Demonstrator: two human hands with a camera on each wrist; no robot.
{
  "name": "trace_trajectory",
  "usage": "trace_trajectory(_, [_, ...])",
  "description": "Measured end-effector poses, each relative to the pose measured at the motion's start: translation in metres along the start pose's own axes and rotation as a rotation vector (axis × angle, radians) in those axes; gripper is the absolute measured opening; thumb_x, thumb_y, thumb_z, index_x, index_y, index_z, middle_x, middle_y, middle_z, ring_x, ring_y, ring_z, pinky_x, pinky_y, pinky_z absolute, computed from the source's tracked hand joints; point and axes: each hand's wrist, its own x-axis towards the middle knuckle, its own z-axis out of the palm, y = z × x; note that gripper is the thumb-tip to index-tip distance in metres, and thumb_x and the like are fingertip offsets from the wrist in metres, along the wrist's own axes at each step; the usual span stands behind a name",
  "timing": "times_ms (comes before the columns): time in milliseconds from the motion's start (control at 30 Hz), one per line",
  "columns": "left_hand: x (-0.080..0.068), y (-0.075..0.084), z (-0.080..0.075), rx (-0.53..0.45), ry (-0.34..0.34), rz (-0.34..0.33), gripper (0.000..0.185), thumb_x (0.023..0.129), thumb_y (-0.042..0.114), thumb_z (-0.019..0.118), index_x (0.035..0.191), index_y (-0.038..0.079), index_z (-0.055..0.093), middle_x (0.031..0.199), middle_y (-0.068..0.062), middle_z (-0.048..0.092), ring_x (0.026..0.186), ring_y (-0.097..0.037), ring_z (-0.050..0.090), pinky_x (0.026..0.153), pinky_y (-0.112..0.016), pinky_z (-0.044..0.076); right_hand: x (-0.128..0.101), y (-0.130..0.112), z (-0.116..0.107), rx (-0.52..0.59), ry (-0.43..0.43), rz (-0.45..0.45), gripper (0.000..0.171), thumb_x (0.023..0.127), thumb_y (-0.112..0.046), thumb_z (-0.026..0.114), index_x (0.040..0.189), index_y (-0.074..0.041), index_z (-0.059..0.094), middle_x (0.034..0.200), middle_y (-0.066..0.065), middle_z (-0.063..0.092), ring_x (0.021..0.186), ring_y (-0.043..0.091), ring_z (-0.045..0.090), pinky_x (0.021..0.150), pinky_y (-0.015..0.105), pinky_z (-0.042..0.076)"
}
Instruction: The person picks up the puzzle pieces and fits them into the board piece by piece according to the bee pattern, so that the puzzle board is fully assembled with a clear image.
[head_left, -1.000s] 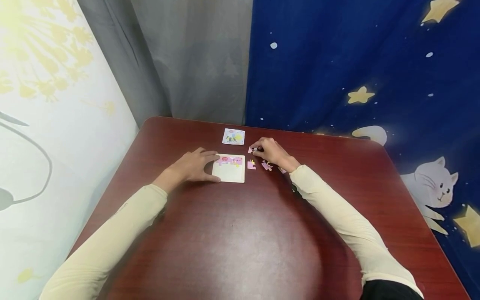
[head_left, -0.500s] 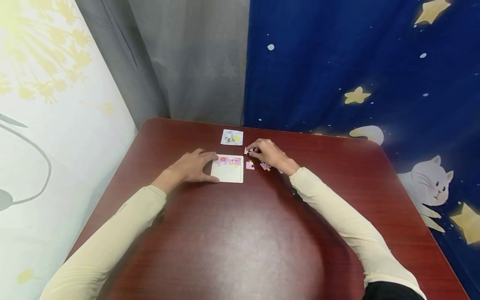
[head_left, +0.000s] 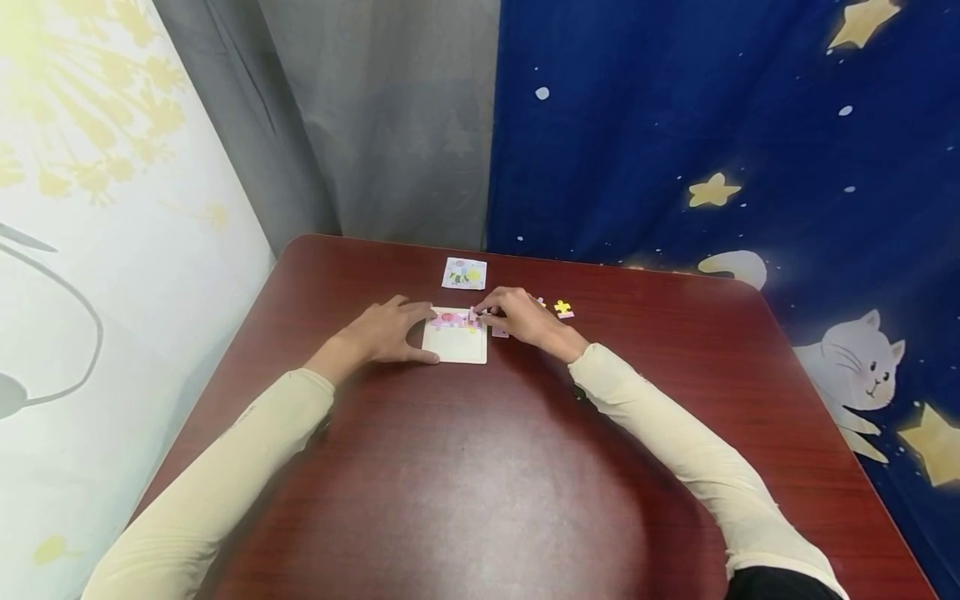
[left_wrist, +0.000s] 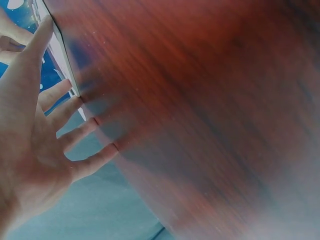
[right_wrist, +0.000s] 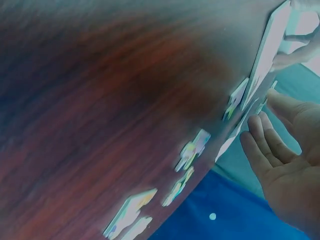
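The right hand (head_left: 521, 319) has moved left from the loose pieces right of the tray (head_left: 455, 347) — its fingertips now sit over the tray's upper right corner, holding a pink piece (head_left: 472, 316) there. Where it was, a yellow piece (head_left: 562, 308) now shows uncovered, just right of centre frame.

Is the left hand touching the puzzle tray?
Touching. The head view shows the left hand with thumb and fingers straight against the puzzle tray's left edge.
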Motion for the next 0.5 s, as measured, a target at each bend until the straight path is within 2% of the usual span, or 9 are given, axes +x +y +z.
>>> trace_trajectory(267, [0.001,-0.001,0.000,-0.001,0.004,0.004,0.091,0.066,0.082,0.060,0.138,0.027,0.049,0.144,0.006,0.044,0.133,-0.027,0.035,0.097,-0.055,0.040,0.004,-0.012,0.010,0.009,-0.006,-0.005,0.022,0.090,-0.017,0.068,0.111,-0.012,0.073,0.105,0.001,0.068,0.097,0.012,0.061,0.082,0.027,0.049])
trace_trajectory(500, [0.000,0.000,-0.001,0.002,0.007,0.007,0.092,0.065,0.082,0.060,0.138,0.027,0.050,0.144,0.006,0.044,0.133,-0.028,0.035,0.096,-0.057,0.039,0.009,-0.022,0.018,0.008,0.004,-0.056,0.020,0.089,-0.015,0.069,0.108,-0.011,0.074,0.101,0.003,0.068,0.088,0.012,0.062,0.074,0.026,0.050])
